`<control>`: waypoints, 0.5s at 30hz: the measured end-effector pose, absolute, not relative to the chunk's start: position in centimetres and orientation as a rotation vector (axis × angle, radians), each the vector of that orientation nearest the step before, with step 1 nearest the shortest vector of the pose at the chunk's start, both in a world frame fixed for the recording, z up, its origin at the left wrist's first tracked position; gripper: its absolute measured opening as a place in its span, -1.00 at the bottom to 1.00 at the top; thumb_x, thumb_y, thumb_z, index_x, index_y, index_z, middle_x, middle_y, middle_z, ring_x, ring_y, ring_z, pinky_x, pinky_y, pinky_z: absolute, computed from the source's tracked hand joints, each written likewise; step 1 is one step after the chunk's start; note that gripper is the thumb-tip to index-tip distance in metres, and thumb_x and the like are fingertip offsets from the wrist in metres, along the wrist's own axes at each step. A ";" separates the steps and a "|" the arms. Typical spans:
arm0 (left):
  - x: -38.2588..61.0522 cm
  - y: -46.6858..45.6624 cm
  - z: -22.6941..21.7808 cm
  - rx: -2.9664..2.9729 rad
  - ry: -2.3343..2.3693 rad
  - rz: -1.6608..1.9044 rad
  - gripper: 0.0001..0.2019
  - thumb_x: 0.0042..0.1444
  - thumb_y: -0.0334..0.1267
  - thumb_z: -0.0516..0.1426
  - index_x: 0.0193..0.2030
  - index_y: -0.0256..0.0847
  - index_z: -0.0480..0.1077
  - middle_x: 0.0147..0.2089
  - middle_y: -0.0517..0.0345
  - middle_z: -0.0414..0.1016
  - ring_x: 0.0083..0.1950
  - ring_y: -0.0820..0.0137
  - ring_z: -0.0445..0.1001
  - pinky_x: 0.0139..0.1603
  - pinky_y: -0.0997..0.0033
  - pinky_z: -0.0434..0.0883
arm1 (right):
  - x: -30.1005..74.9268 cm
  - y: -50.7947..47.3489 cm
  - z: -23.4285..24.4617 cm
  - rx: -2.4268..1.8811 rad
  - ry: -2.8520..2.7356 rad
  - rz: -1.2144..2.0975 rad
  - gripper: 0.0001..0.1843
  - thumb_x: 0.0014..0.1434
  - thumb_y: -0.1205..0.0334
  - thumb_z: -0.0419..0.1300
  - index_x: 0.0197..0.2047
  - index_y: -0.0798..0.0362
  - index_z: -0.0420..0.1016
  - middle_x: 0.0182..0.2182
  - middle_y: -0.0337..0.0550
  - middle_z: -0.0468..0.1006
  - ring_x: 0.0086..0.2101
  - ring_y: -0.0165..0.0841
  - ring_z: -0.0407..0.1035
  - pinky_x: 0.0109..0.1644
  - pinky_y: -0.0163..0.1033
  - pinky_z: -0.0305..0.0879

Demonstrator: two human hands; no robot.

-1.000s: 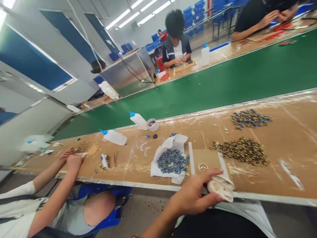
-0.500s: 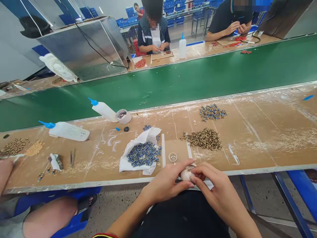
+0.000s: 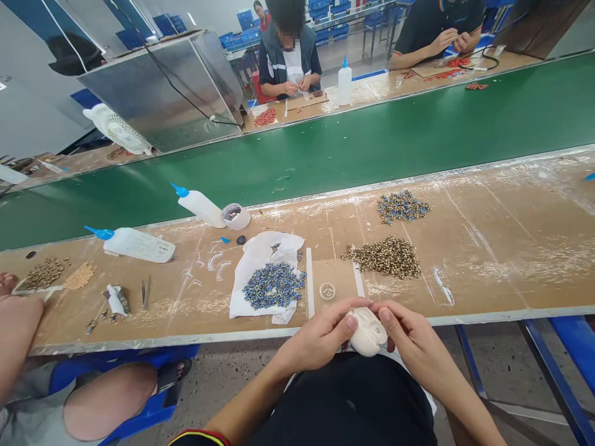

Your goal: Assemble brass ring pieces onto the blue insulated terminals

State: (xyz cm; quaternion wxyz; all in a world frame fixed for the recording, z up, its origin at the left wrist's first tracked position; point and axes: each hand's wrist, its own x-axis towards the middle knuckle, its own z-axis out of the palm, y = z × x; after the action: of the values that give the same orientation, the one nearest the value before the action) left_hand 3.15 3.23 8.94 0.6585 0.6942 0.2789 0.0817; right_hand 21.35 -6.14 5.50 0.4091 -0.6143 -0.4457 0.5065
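Both my hands hold a small white rounded object (image 3: 367,331) over my lap at the near edge of the brown table (image 3: 488,248). My left hand (image 3: 320,337) grips its left side with thumb and fingers closed on it. My right hand (image 3: 411,337) closes on its right side. Just beyond my hands lie a small clear ring-shaped cap (image 3: 327,290) on a cardboard square, a white cloth with a heap of blue parts (image 3: 274,285), and a heap of gold-brown parts (image 3: 385,257).
A smaller blue pile (image 3: 402,206) lies farther back. Two white squeeze bottles (image 3: 134,243) and a tape roll (image 3: 235,216) sit at the left. A green conveyor belt (image 3: 372,148) runs behind. A co-worker's arm (image 3: 16,334) rests at the left; other people work across the belt.
The camera view swung right and settled. My right hand joined my left on the white object, which now shows more fully between both hands.
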 end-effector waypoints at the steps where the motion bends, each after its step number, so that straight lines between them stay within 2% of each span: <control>1: 3.3 3.1 8.6 1.487 0.615 0.167 -0.57 0.38 -0.01 -0.09 0.26 -0.17 0.26 0.04 -0.04 0.45 -0.05 0.26 0.45 -0.08 0.32 0.41 | 21.2 -6.3 5.0 -1.504 -1.079 1.356 -0.54 0.37 -0.11 -0.07 -0.10 0.05 0.48 -0.44 -0.19 0.46 -0.46 -0.34 0.32 -0.42 -0.27 0.27; 4: 3.9 3.0 7.4 1.292 0.575 0.101 -0.51 0.33 0.09 -0.03 0.24 -0.18 0.24 -0.12 0.00 0.44 -0.21 0.32 0.46 -0.33 0.46 0.38 | 20.7 -6.9 3.8 -1.417 -0.972 1.453 -0.50 0.37 -0.14 -0.09 -0.15 0.07 0.48 -0.48 -0.22 0.41 -0.47 -0.35 0.30 -0.41 -0.28 0.27; 9: 4.6 2.9 5.3 1.192 0.556 0.052 -0.49 0.25 0.15 0.05 0.14 -0.20 0.24 -0.28 0.11 0.40 -0.34 0.42 0.40 -0.43 0.53 0.34 | 20.2 -7.4 2.7 -1.430 -0.864 1.437 -0.52 0.33 -0.17 -0.03 -0.15 0.07 0.46 -0.47 -0.24 0.39 -0.45 -0.36 0.28 -0.38 -0.29 0.25; 15: 5.0 2.5 4.6 1.239 0.652 0.005 -0.61 0.30 0.12 0.00 0.00 -0.18 0.22 -0.39 0.23 0.36 -0.47 0.52 0.32 -0.54 0.63 0.20 | 20.4 -7.5 2.9 -1.364 -0.826 1.542 -0.55 0.31 -0.14 0.05 -0.03 0.07 0.44 -0.36 -0.17 0.53 -0.36 -0.31 0.41 -0.28 -0.25 0.31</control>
State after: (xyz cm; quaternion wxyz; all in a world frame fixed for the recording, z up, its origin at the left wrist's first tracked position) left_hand 4.98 2.49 4.64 0.7648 0.5701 0.3000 0.0025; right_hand 20.36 -7.50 2.87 0.4456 -0.5506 -0.3335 0.6222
